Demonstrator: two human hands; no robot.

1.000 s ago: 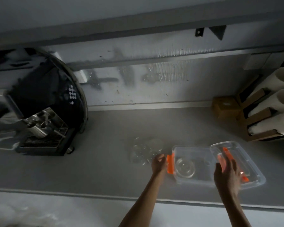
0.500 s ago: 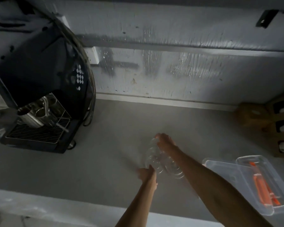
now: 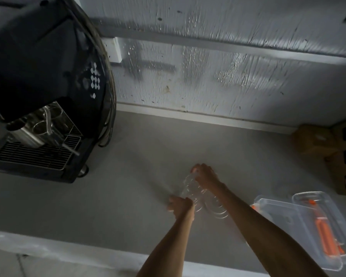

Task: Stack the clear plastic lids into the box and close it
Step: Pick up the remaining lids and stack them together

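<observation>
A loose cluster of clear plastic lids (image 3: 196, 193) lies on the grey counter, with a few rings spread out to the right. My left hand (image 3: 181, 204) is closed on the cluster's near left edge. My right hand (image 3: 205, 176) grips its far edge from above, fingers curled over the lids. The clear plastic box (image 3: 288, 222) stands open at the lower right, an orange clip on its left end. Its lid (image 3: 328, 222) with an orange latch lies just to the right of it.
A black coffee machine (image 3: 48, 86) with a metal drip grate fills the left side. Brown cardboard holders (image 3: 328, 154) with white rolls stand at the right edge. A grey wall runs along the back, and the counter's pale front edge (image 3: 68, 248) crosses the bottom.
A second ago my left hand held the box's orange clip and my right hand hovered over the box. Both hands have moved left onto the lid cluster, and the view has shifted left.
</observation>
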